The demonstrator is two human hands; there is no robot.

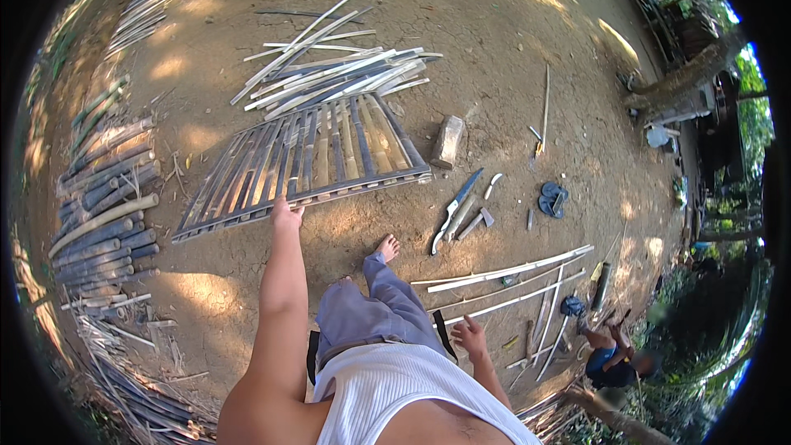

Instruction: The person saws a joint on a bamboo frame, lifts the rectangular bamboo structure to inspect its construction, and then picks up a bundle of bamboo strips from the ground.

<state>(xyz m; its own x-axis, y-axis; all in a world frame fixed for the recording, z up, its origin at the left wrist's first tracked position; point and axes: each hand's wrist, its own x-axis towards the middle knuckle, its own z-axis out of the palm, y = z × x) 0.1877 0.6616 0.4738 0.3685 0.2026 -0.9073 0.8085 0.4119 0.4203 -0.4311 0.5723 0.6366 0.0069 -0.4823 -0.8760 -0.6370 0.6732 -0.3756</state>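
Loose split bamboo strips [329, 66] are lying beyond the slatted bamboo panel [305, 161] on bare dirt, a machete [456, 208] resting to its right. The left hand [285, 214] is touching the panel's near edge, fingers curled over it. The right hand [470, 336] is hanging loosely open, holding nothing.

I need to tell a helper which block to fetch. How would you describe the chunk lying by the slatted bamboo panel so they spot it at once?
Start from the big slatted bamboo panel flat on the dirt, whose near edge the left hand touches. Just off its right corner lies a short, pale block. Unlike the long thin bamboo strips and the knives nearby, it is stubby, thick and squared.
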